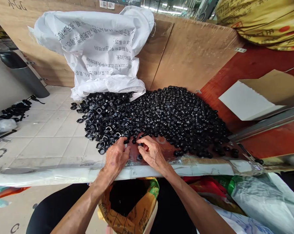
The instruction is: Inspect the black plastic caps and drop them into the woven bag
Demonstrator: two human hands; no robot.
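A big heap of small black plastic rings and caps (161,113) spreads over a low platform, spilling from an open white printed sack (100,52). My left hand (116,157) rests at the heap's near edge with its fingertips pinching a small black piece. My right hand (151,152) is close beside it, fingertips closed on another small black piece at the heap's edge. A single black ring (139,157) lies on the red board between the two hands.
An open yellow woven bag (132,208) sits below the platform edge (64,175) between my arms. A cardboard box (261,94) stands at right, plywood panels (195,52) behind. More black parts (15,110) lie on the tiled floor at left, near a dark pipe (22,73).
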